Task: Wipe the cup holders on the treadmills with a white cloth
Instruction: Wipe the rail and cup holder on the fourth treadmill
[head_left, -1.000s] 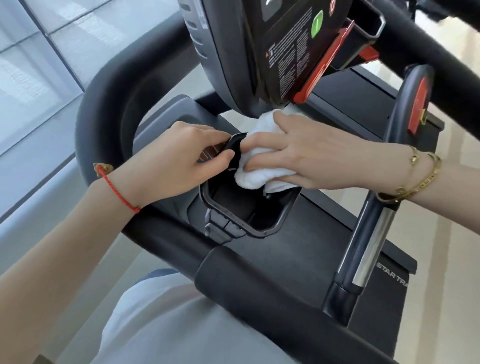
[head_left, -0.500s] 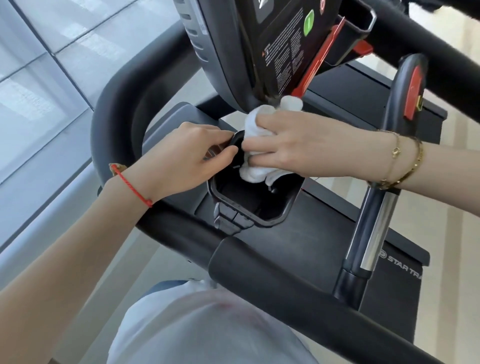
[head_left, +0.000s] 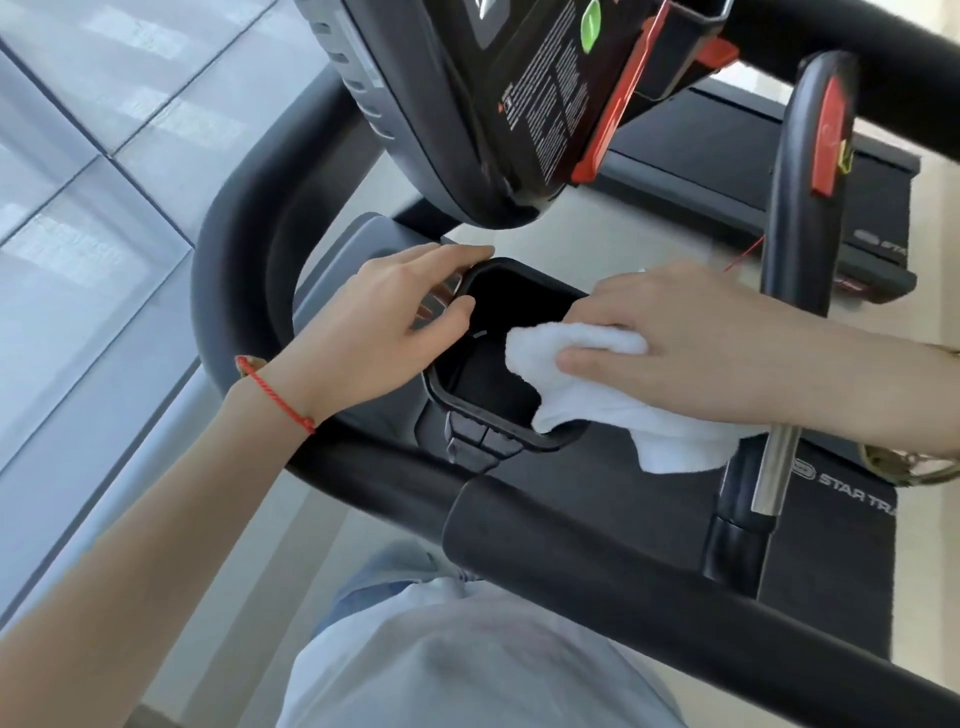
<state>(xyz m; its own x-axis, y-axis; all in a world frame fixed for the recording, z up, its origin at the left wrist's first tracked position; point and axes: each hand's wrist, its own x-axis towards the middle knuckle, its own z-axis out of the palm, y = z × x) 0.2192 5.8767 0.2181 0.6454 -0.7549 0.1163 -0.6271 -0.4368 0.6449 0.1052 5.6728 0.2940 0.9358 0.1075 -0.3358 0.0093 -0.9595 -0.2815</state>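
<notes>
The black cup holder (head_left: 470, 413) sits in the treadmill's left arm, just below the console. My left hand (head_left: 379, 332) lies at its left rim, thumb on the rim's edge and curled fingers just outside it, index finger along the top edge. My right hand (head_left: 691, 338) grips a bunched white cloth (head_left: 587, 410) against the holder's right side. One end of the cloth dips into the holder. The rest drapes out over the lower right rim.
The tilted console (head_left: 493, 104) overhangs the holder closely. A thick black handlebar (head_left: 571, 551) crosses in front of me. An upright grip with a red button (head_left: 810, 182) stands right of my right hand. A glass wall (head_left: 78, 208) is on the left.
My right hand has dragged the cloth from the holder's top edge under the console to its right and lower right rim. My left hand's fingers have loosened and spread a little.
</notes>
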